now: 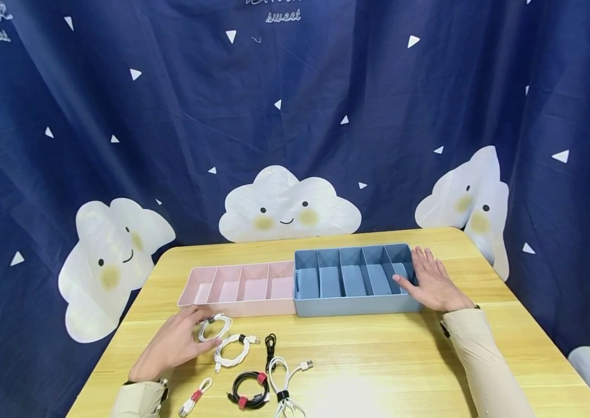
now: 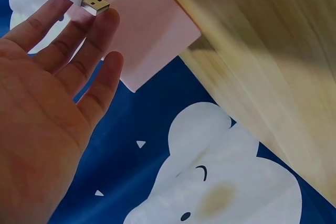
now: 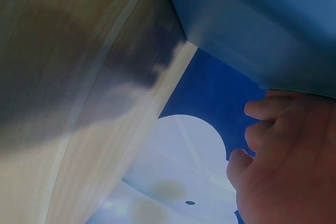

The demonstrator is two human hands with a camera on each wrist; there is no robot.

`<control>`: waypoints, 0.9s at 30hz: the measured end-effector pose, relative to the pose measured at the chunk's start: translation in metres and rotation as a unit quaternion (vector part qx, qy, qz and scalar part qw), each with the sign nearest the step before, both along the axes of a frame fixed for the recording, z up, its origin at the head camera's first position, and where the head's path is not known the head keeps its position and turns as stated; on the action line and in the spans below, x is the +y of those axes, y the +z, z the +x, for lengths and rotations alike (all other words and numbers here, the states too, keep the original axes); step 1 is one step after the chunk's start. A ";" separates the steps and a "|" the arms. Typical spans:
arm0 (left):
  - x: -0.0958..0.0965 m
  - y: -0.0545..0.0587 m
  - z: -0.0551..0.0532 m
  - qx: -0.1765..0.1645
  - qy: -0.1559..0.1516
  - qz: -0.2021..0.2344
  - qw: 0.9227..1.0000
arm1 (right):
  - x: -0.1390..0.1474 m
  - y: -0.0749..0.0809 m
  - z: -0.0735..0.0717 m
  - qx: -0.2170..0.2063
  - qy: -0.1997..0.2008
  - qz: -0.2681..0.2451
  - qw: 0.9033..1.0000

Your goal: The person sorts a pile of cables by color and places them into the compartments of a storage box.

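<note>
At the table's left side my left hand point(image 1: 175, 342) reaches in beside a coiled white cable point(image 1: 215, 328). Its fingers are mostly straight, near the pink divided box point(image 1: 243, 309). In the left wrist view, the cable's white USB plug point(image 2: 93, 1) overlaps the fingertips on the palm side; the thumb is out of that view. My right hand point(image 1: 438, 284) lies spread against the right end of the blue divided box point(image 1: 358, 306), thumb over its rim. In the right wrist view, several fingers point(image 3: 257, 135) show below the box's wall. The two boxes stand end to end.
Close to the left hand lie another coiled white cable point(image 1: 232, 351), a black bundle point(image 1: 270, 348), a black coil with red ties point(image 1: 250, 390), a white cable with a black tie point(image 1: 281, 395) and a short white cable point(image 1: 195, 397). Behind the wooden table point(image 1: 405, 360) hangs a blue curtain point(image 1: 295, 133).
</note>
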State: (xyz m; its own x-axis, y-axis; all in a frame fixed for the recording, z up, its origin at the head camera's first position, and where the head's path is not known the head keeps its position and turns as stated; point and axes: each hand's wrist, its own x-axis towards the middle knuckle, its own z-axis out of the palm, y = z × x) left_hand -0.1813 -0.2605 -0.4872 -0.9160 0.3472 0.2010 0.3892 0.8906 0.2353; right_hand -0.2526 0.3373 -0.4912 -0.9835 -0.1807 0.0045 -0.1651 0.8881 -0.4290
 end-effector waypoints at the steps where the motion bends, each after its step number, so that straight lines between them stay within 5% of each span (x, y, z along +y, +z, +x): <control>1: 0.001 0.000 0.000 0.001 -0.002 -0.001 1.000 | 0.000 0.000 0.000 -0.001 0.000 0.000 1.000; 27: 0.021 0.009 -0.016 0.018 -0.015 -0.007 1.000 | 0.001 0.002 -0.001 0.002 0.001 0.001 1.000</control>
State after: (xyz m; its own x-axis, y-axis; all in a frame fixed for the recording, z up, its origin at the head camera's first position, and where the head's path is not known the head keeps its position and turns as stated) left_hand -0.1969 -0.2393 -0.4777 -0.8977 0.3773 0.2277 0.4234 0.8817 0.2083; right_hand -0.2540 0.3378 -0.4897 -0.9833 -0.1821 0.0070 -0.1677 0.8890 -0.4260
